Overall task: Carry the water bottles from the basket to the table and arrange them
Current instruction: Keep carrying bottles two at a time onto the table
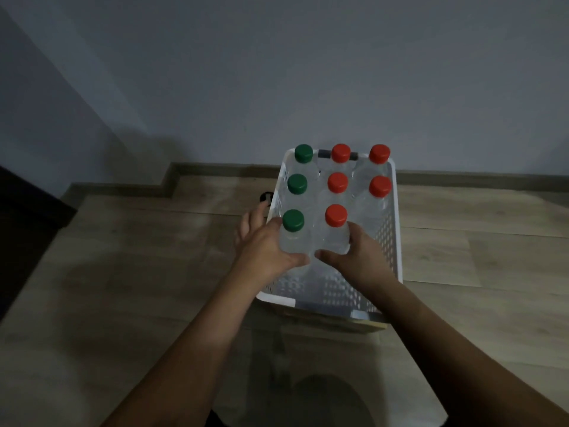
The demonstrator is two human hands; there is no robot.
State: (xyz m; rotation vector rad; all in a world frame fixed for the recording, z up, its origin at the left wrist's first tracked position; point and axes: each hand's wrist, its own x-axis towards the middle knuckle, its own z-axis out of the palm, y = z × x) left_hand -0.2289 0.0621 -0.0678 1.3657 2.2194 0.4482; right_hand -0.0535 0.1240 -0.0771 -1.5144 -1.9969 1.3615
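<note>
A white perforated basket [391, 241] stands on the wooden floor near the wall, with several clear water bottles upright inside. The left column has green caps, the others red. My left hand [264, 248] wraps the nearest green-capped bottle [294, 235] from the left, thumb across its front. My right hand [360, 257] grips the nearest red-capped bottle [336, 232] from the right, thumb under its front. Both bottles are still inside the basket, side by side. The front right spot in the basket holds no bottle.
A grey wall with a skirting board [215, 169] runs behind the basket. A dark piece of furniture [27, 229] fills the left edge. A small dark round object [265, 197] lies on the floor just left of the basket. No table is in view.
</note>
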